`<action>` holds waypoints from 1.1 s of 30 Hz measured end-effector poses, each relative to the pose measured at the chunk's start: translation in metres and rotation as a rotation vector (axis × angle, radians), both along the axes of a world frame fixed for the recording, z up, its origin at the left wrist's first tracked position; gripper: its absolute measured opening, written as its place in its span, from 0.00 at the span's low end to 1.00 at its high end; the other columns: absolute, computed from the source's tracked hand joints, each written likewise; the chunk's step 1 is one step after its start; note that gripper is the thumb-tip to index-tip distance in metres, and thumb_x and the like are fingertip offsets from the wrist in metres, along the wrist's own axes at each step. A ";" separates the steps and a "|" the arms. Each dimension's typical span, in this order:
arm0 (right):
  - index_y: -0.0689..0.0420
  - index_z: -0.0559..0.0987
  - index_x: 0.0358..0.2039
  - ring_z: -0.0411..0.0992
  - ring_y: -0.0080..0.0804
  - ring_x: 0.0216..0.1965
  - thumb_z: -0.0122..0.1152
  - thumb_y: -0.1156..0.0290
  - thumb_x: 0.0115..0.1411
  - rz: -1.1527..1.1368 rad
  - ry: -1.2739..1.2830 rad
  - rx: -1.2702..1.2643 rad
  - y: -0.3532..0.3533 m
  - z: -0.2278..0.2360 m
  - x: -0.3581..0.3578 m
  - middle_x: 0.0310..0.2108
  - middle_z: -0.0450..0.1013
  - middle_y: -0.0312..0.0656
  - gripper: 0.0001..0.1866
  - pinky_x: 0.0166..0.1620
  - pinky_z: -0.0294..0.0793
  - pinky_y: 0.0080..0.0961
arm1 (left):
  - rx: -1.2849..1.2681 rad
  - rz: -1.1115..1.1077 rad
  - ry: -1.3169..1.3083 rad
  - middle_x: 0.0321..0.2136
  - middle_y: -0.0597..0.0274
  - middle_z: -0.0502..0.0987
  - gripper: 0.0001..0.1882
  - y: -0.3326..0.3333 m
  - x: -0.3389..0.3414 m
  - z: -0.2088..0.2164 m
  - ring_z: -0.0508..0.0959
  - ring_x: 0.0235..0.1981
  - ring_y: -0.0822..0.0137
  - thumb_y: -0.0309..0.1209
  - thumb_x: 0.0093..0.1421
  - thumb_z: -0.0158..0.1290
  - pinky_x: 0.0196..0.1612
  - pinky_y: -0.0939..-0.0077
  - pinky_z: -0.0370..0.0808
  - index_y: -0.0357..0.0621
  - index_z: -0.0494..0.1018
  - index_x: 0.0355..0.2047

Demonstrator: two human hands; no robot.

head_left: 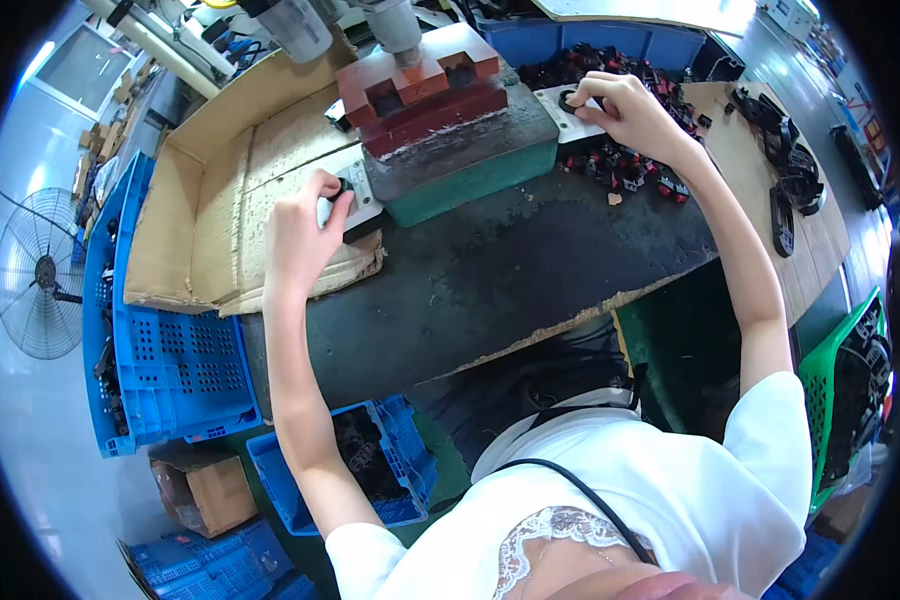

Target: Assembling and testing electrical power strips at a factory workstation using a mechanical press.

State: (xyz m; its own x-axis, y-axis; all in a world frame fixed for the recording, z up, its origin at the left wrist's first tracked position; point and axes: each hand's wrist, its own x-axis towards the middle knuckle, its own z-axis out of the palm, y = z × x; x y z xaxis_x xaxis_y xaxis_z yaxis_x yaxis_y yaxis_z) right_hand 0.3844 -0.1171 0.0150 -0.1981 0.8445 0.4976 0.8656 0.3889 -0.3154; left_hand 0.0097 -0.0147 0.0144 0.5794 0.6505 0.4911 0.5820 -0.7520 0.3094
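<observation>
My left hand [305, 228] is closed, thumb and fingers pinching a small black round knob [346, 188]. This knob sits at a pale metal plate [364, 196] beside the left side of the press base. On the other side, my right hand [625, 112] is closed round another black round knob [567, 101], at a second pale metal plate [570, 126]. Between the hands stands the green press base [470, 186] with a red notched metal block [432, 118] on top. A grey cylindrical ram [395, 28] reaches down to the block. My fingers partly hide both knobs.
An opened cardboard box [210, 190] lies left of the press on the dark worktable [530, 270]. Small black and red parts [630, 175] are heaped on the right, before a blue bin [590, 45]. Black straps [795, 175] lie farther right. Blue crates [185, 365] and a fan [42, 270] stand left.
</observation>
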 end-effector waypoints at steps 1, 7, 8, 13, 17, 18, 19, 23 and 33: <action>0.61 0.74 0.32 0.72 0.41 0.33 0.60 0.76 0.52 -0.050 0.002 -0.055 -0.001 0.002 0.001 0.31 0.74 0.42 0.06 0.35 0.71 0.31 | -0.035 -0.004 -0.038 0.24 0.55 0.78 0.07 0.003 0.002 0.001 0.80 0.29 0.59 0.29 0.54 0.56 0.32 0.72 0.73 0.40 0.71 0.29; 0.56 0.75 0.43 0.70 0.26 0.24 0.59 0.74 0.54 -0.397 0.069 0.114 -0.046 0.005 -0.010 0.33 0.74 0.40 0.15 0.30 0.68 0.21 | -0.076 0.007 -0.334 0.26 0.56 0.79 0.08 0.018 0.004 -0.001 0.80 0.32 0.65 0.30 0.56 0.55 0.39 0.76 0.73 0.38 0.74 0.32; 0.56 0.75 0.45 0.73 0.24 0.29 0.59 0.72 0.55 -0.551 0.150 0.097 -0.059 0.015 -0.007 0.33 0.76 0.42 0.16 0.33 0.70 0.20 | -0.125 -0.029 -0.335 0.32 0.56 0.78 0.10 0.023 0.004 -0.004 0.79 0.36 0.63 0.31 0.56 0.55 0.41 0.74 0.73 0.39 0.74 0.35; 0.57 0.72 0.49 0.74 0.36 0.41 0.56 0.56 0.58 -1.263 0.051 0.174 -0.199 0.005 0.122 0.39 0.76 0.47 0.23 0.45 0.69 0.27 | 0.069 -0.238 -0.238 0.48 0.50 0.69 0.27 0.049 0.053 0.011 0.69 0.50 0.54 0.44 0.55 0.56 0.53 0.65 0.65 0.38 0.67 0.48; 0.61 0.66 0.54 0.73 0.42 0.43 0.53 0.49 0.58 -1.492 0.037 -0.104 -0.258 -0.031 0.155 0.42 0.75 0.48 0.32 0.49 0.67 0.30 | -0.003 -0.176 0.037 0.53 0.45 0.66 0.40 0.073 0.078 0.013 0.67 0.55 0.54 0.56 0.51 0.54 0.56 0.65 0.63 0.35 0.64 0.53; 0.61 0.65 0.54 0.72 0.42 0.44 0.53 0.48 0.58 -1.538 0.010 -0.120 -0.268 -0.045 0.160 0.43 0.74 0.49 0.33 0.50 0.66 0.31 | -0.089 -0.165 0.057 0.50 0.47 0.69 0.38 0.075 0.083 0.018 0.69 0.52 0.57 0.54 0.50 0.57 0.55 0.68 0.64 0.35 0.66 0.51; 0.61 0.65 0.55 0.72 0.43 0.45 0.53 0.47 0.58 -1.581 -0.013 -0.135 -0.274 -0.057 0.161 0.44 0.73 0.50 0.34 0.51 0.65 0.32 | -0.172 -0.150 0.078 0.48 0.50 0.72 0.36 0.076 0.085 0.026 0.72 0.50 0.60 0.51 0.48 0.60 0.53 0.70 0.66 0.35 0.68 0.49; 0.60 0.65 0.55 0.71 0.42 0.48 0.53 0.47 0.58 -1.418 0.081 -0.191 -0.272 -0.073 0.140 0.48 0.70 0.51 0.34 0.52 0.65 0.33 | -0.138 -0.205 -0.161 0.34 0.51 0.78 0.36 0.074 0.088 0.027 0.78 0.37 0.60 0.48 0.37 0.68 0.44 0.71 0.72 0.36 0.72 0.42; 0.62 0.64 0.57 0.65 0.44 0.54 0.57 0.46 0.55 -1.282 0.101 0.044 -0.229 -0.071 0.106 0.52 0.67 0.53 0.38 0.55 0.62 0.33 | 0.514 -0.293 -0.303 0.44 0.65 0.73 0.27 -0.010 0.068 -0.002 0.72 0.46 0.64 0.26 0.41 0.64 0.55 0.63 0.59 0.48 0.66 0.42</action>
